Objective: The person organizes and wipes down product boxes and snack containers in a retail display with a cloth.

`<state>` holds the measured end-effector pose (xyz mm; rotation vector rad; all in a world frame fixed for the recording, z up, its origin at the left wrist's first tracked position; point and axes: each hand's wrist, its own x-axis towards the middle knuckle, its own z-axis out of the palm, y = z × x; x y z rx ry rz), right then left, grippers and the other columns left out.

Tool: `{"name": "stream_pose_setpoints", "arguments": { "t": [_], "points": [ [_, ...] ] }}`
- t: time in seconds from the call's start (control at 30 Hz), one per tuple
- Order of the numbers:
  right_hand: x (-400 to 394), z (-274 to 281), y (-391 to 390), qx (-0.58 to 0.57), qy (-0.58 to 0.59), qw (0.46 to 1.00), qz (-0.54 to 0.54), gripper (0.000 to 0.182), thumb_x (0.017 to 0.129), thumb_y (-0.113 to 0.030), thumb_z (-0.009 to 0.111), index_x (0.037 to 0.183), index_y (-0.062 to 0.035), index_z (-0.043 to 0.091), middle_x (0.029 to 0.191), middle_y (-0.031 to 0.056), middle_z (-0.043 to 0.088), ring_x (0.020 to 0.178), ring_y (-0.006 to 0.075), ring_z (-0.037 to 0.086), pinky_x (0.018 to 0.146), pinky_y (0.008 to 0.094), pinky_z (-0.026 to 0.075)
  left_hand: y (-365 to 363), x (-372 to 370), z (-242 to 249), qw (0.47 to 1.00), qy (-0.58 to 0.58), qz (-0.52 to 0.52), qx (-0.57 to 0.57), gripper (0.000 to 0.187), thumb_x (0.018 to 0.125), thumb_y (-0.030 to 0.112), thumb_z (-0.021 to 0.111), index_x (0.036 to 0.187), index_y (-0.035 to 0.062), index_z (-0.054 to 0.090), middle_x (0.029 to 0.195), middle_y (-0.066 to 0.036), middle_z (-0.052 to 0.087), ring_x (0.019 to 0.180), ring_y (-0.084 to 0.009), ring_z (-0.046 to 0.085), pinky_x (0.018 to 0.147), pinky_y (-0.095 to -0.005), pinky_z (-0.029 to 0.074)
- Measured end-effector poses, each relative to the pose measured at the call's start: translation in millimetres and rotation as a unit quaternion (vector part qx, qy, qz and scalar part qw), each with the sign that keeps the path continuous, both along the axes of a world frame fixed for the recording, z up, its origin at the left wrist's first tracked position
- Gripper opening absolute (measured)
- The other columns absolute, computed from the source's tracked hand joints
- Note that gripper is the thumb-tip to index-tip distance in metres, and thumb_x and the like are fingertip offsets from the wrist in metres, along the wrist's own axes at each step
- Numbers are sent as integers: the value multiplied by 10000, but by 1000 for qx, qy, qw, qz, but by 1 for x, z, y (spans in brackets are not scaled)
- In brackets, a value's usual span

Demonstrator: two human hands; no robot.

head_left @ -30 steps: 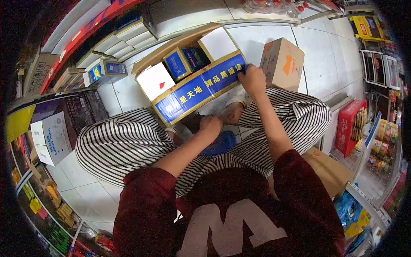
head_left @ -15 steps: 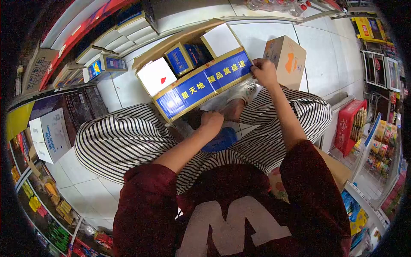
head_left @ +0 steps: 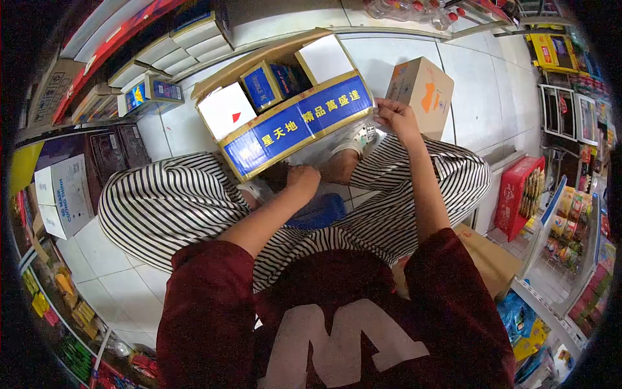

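A cardboard carton with a blue front panel and yellow lettering [head_left: 298, 126] stands on the floor before my crossed legs. White boxes [head_left: 327, 59] fill both its ends, and smaller blue boxes [head_left: 260, 85] lie between them. My right hand [head_left: 398, 120] is beside the carton's right end, its fingers bent near the corner; whether they hold anything is too small to tell. My left hand [head_left: 303, 180] is closed below the carton's front edge, over something hidden. A blue object [head_left: 317, 211] lies under it between my legs.
A brown box with an orange mark [head_left: 424, 94] stands right of the carton. Shelves with boxes [head_left: 184, 48] line the upper left. A white mask box [head_left: 65, 194] is at the left, a red box [head_left: 514, 198] at the right. Plastic bottles [head_left: 447, 16] lie at the top.
The view has shifted slightly, so most things sit further left. My right hand has come away from the carton's corner a little, and its fingers look less tightly closed.
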<state>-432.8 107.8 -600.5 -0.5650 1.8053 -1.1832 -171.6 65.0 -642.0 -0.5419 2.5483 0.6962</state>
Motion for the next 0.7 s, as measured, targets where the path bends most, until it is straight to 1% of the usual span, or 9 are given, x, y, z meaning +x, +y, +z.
{"name": "stream_pose_setpoints", "arguments": {
  "t": [0.07, 0.17, 0.27, 0.3, 0.4, 0.43, 0.57, 0.63, 0.7],
  "points": [
    [10, 6, 1, -10, -21, 999, -25, 311, 737, -27, 565, 1032, 73, 553, 872, 96, 619, 736, 106, 568, 667, 240, 475, -2, 2, 3, 999, -7, 9, 39, 153, 735, 61, 485, 795, 17, 619, 772, -189, 604, 755, -331, 608, 642, -411, 502],
    [16, 6, 0, 10, 78, 996, 49, 410, 711, -67, 613, 1088, 63, 518, 885, 128, 621, 764, 184, 591, 707, 292, 473, -1, 6, -4, 999, 32, 10, 39, 147, 729, 67, 496, 789, 11, 618, 756, -185, 604, 751, -322, 612, 633, -414, 503],
    [31, 1, -1, 8, 286, 951, 119, 508, 697, -23, 608, 1169, 51, 434, 1009, 145, 578, 894, 209, 566, 757, 288, 469, -3, 7, -8, 998, 50, -5, 36, 147, 726, 72, 502, 783, 5, 619, 761, -180, 603, 734, -322, 614, 626, -411, 504],
    [36, -6, 0, 2, 292, 947, 133, 740, 628, -58, 686, 1249, 57, 299, 1094, 207, 507, 980, 283, 518, 815, 326, 436, -5, 4, -3, 999, 31, -9, 34, 147, 724, 72, 503, 785, 4, 619, 774, -181, 602, 744, -323, 611, 634, -411, 502],
    [68, -2, -3, 10, 454, 884, 112, 915, 582, -87, 730, 1293, 61, 172, 1177, 246, 395, 1073, 344, 430, 886, 361, 379, -8, -2, 9, 1000, -7, -9, 29, 148, 721, 71, 507, 786, 0, 620, 806, -184, 597, 767, -324, 606, 658, -409, 499],
    [75, -5, -5, 22, 397, 914, 81, 1019, 551, -114, 752, 1307, 62, 92, 1200, 269, 321, 1123, 394, 347, 939, 385, 320, -7, -2, 8, 1000, -4, -3, 29, 147, 720, 70, 508, 783, 0, 621, 813, -183, 596, 767, -324, 605, 665, -408, 498],
    [86, -13, -7, 11, 428, 903, 39, 1001, 570, -113, 737, 1312, 53, 86, 1217, 267, 299, 1129, 404, 338, 944, 387, 316, -6, -1, 8, 999, 26, 3, 43, 152, 722, 61, 503, 788, 0, 626, 817, -177, 597, 783, -319, 603, 686, -409, 494],
    [88, -12, -6, 7, 444, 895, 43, 1003, 579, -113, 727, 1318, 47, 67, 1239, 269, 268, 1148, 406, 315, 957, 391, 302, -6, -4, 9, 999, 4, -8, 41, 157, 726, 57, 496, 794, 1, 626, 829, -177, 598, 789, -318, 603, 690, -405, 495],
    [88, -11, -5, -12, 418, 907, 50, 1009, 588, -116, 716, 1325, 38, 44, 1262, 270, 230, 1171, 402, 287, 972, 395, 282, -7, -6, 8, 999, -19, -13, 48, 159, 728, 54, 492, 801, 2, 623, 836, -178, 600, 799, -317, 603, 696, -404, 494]
  ]
}}
